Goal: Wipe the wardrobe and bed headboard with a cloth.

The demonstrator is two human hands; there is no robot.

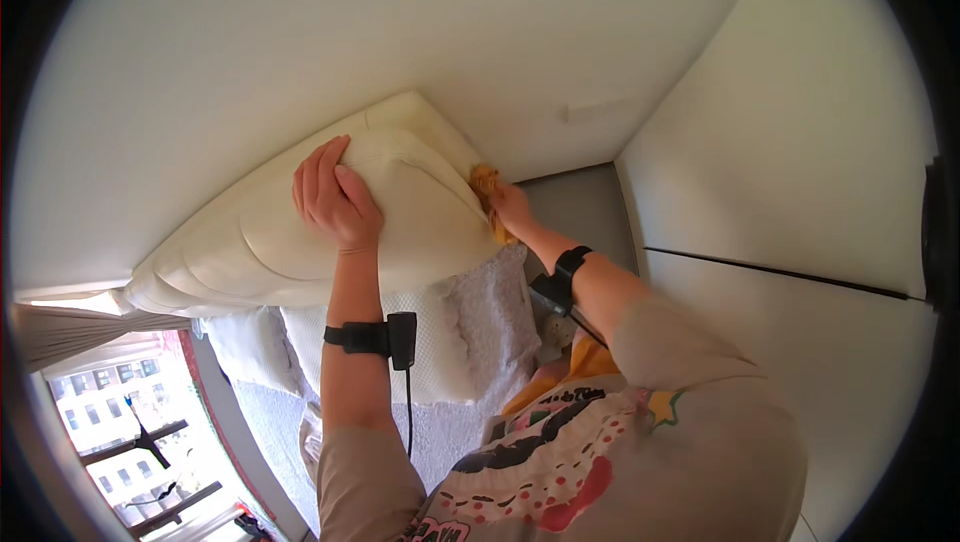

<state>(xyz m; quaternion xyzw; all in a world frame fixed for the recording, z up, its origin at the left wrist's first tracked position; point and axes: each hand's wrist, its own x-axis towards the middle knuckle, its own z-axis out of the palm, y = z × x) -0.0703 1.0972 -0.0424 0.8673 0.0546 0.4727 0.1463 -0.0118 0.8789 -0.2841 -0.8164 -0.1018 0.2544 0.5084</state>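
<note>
A cream padded headboard (pixel 270 227) leans out from the wall in front of me, its upholstery seamed into panels. My left hand (pixel 337 197) rests on its front face near the top, fingers stretched out and thumb apart, holding nothing. At the headboard's right end, my right hand (pixel 510 208) grips a crumpled yellow-brown cloth (pixel 484 182). That cloth lies against the side edge, and part of it hangs below my fingers. The fingertips of the right hand are partly hidden by the cloth.
Below the headboard is a bed with white pillows (pixel 405 342) and a pale fluffy cover (pixel 500 317). A window (pixel 150 422) with a grey curtain (pixel 85 334) is at lower left. White panels (pixel 780 192) stand to the right, beside a narrow strip of grey floor (pixel 585 212).
</note>
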